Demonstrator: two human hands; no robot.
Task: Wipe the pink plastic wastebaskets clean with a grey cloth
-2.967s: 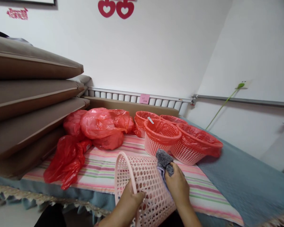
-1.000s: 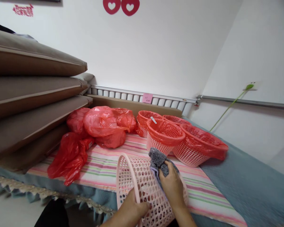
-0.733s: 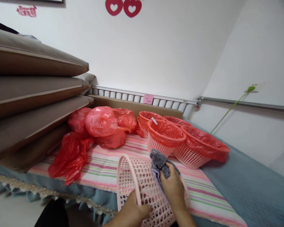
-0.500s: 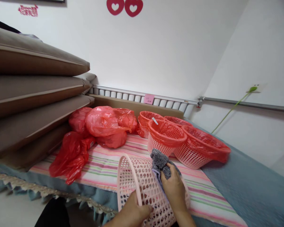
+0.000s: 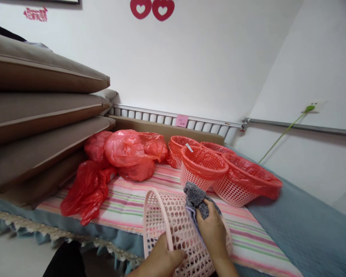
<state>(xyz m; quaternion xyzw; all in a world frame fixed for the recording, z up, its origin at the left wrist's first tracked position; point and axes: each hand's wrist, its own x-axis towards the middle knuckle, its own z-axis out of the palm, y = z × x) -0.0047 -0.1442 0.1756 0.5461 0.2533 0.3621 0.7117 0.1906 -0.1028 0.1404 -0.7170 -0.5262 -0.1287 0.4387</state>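
Note:
A pale pink perforated basket (image 5: 173, 227) lies on its side at the near edge of a bed. My left hand (image 5: 161, 261) grips its rim from below, fingers curled over the edge. My right hand (image 5: 212, 231) presses a grey fuzzy cloth (image 5: 194, 196) against the basket's outer wall, fingers closed on the cloth. Both forearms run off the bottom of the picture.
Several red mesh baskets (image 5: 203, 169) lined with red plastic stand behind, on a striped sheet (image 5: 127, 200). Red plastic bags (image 5: 123, 154) lie to the left, beside stacked brown cushions (image 5: 40, 115). A blue blanket (image 5: 300, 231) covers the right side. A radiator rail (image 5: 173, 117) runs along the wall.
Over three seconds my right hand with the cloth slid a little along the basket's wall. In the last half second the hands and basket barely move.

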